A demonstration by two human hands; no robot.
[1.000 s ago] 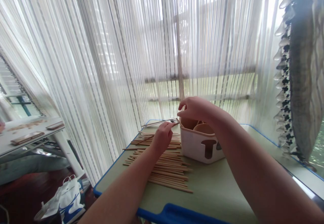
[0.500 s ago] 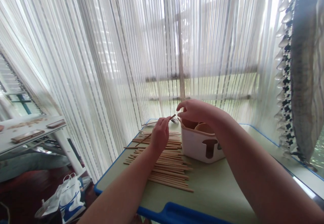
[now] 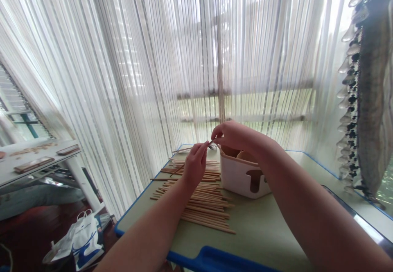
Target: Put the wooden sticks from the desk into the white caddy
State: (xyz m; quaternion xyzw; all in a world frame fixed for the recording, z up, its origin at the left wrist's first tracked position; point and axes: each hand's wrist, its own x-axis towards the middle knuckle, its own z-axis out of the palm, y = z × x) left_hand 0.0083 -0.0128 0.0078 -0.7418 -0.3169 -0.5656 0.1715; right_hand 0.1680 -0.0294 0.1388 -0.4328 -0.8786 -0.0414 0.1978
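Observation:
My left hand (image 3: pixel 196 160) is closed around a thin wooden chopstick (image 3: pixel 177 170), whose lower end slants out below the palm. At its upper end, my right hand (image 3: pixel 231 134) pinches the tip between thumb and fingers. Under my left hand and forearm, several wooden chopsticks (image 3: pixel 205 200) lie side by side in a loose row on the green tabletop (image 3: pixel 258 231). A white utensil holder (image 3: pixel 235 177) with a brown rim and a cut-out in its side stands just below my right wrist. My right forearm hides part of it.
A shiny metal object (image 3: pixel 212 146) lies behind the hands. Flat dark-edged device (image 3: pixel 353 214) rests at the right. Sheer curtains (image 3: pixel 147 79) hang close behind the table. Another table (image 3: pixel 37 157) with small pieces and a white bag (image 3: pixel 87 239) are at left.
My right hand has moved slightly left, and its fingers have closed on the chopstick's upper tip. My left hand keeps hold, and the chopstick's lower end has drawn in closer to it.

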